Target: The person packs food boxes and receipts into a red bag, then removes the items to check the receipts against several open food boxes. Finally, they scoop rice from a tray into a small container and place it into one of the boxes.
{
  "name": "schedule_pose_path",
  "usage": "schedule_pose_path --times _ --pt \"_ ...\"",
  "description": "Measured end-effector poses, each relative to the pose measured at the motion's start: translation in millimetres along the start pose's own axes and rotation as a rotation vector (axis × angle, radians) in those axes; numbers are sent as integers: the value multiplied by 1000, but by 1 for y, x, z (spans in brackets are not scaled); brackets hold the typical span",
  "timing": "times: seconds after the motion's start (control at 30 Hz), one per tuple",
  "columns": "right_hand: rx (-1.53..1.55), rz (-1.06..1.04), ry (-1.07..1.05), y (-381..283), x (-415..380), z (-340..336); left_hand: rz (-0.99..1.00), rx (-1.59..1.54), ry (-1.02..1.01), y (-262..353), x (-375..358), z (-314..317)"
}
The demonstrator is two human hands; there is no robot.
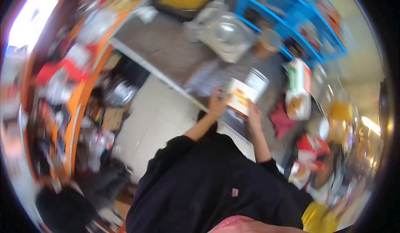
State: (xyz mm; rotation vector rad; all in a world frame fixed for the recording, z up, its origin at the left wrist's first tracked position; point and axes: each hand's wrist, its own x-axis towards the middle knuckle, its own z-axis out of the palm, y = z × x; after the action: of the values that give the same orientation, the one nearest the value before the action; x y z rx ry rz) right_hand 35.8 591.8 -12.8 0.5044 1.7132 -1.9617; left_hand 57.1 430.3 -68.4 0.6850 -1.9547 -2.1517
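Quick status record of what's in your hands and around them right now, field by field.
left hand: left hand grips the near left edge of the box
right hand: right hand holds the box from its right side
held item: white and orange box, print too blurred to read
surface: grey counter
beyond the box: metal bowl
right of the box: white carton with green and orange print
further back: blue rack

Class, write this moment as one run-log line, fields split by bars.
left hand: grips carton edge | right hand: grips carton's other side | carton: held over counter | metal bowl: beyond it
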Motion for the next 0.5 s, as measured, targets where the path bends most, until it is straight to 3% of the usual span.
schedule_pose_path --times 0.03,0.07,0.13,0.2,0.27,0.3,0.33,0.4,0.5 --pt "-18 -43 -7 -4 -4 4 -21 157 85 14 -1 4" --pt "7 -40 47 -7 -1 10 -147 -169 71 10 -1 13" --pt "-27 -66 31 -6 9 7 -131 -15 119 34 -7 13" --pt "-115 8 49 -7 19 0 -141 -221 123 32 -9 13" --pt "-92 -47 95 -4 20 9 -59 -189 175 36 -15 9" --pt "-178 -82 114 3 28 -2 44 93 208 37 -20 6" --pt "-266 -123 136 12 42 -16 40 265 113 47 -25 -4" --pt "-506 -203 206 14 45 -9 280 498 124 22 -23 -2" --pt "-1012 -344 323 -24 -4 27 295 595 63 65 -32 -42"
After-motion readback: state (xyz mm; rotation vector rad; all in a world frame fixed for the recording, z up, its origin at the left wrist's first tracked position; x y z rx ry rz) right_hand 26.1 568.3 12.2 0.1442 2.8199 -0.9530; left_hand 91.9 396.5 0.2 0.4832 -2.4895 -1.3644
